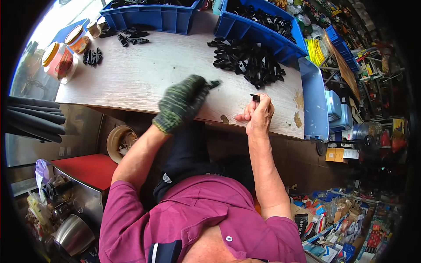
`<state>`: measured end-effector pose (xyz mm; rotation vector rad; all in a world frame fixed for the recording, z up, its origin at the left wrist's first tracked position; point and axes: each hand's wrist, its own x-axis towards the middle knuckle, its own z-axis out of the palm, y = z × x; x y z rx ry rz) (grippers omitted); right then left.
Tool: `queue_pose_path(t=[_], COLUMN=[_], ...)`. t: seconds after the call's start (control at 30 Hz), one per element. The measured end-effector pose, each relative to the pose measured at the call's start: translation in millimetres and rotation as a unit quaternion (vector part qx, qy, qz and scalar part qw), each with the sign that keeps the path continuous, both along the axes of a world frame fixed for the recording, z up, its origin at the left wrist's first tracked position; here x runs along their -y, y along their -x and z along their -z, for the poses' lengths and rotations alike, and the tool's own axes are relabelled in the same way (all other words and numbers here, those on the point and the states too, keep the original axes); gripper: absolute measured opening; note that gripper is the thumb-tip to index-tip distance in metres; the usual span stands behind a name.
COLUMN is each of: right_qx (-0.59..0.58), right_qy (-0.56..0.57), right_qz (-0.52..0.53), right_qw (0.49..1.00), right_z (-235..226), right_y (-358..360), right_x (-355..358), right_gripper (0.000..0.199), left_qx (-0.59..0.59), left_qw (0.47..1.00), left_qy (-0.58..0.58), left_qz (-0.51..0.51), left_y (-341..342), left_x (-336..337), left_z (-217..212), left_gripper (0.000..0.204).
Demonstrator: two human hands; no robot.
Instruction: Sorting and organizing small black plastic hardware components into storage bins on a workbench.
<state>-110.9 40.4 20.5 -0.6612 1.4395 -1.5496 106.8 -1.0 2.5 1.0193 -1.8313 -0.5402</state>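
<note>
My left hand [182, 101] wears a dark green knit glove and is closed on a small black plastic part [214, 83] that sticks out past the fingertips, above the wooden table [144, 74]. My bare right hand [258, 115] rests at the table's near edge and pinches another small black plastic piece [255, 97] between its fingers. A heap of similar black plastic parts [247, 59] lies on the table just beyond both hands.
Two blue bins [153, 17] [263, 30] stand at the table's far side, the right one holding black parts. Jars with orange lids [61, 59] and loose black parts [93, 56] sit far left. A blue tray [313, 101] adjoins the table's right end. Clutter surrounds the floor.
</note>
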Motion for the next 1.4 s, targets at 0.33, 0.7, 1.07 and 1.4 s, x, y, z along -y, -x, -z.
queue_pose_path(t=[0.33, 0.7, 1.07, 1.4], right_qx=[-0.024, -0.057, -0.083, -0.092], right_qy=[-0.039, 0.021, 0.021, 0.05], right_qz=[0.055, 0.044, 0.041, 0.075], right_qw=[0.997, 0.997, 0.996, 0.992], right_z=[-12, 3, 12, 7], right_y=[-10, -4, -1, -1], right_x=[-6, -7, -10, -8], right_gripper=[0.031, 0.023, 0.021, 0.025], left_qx=[-0.052, -0.094, -0.109, -0.136], left_qw=[0.98, 0.981, 0.988, 0.983], left_qy=[-0.12, -0.154, -0.08, -0.115], left_qz=[0.148, 0.066, 0.071, 0.05], left_y=[67, 93, 106, 104], left_x=[-18, -26, -31, -5], left_z=[-4, 2, 0, 22], left_gripper=[0.025, 0.024, 0.028, 0.021])
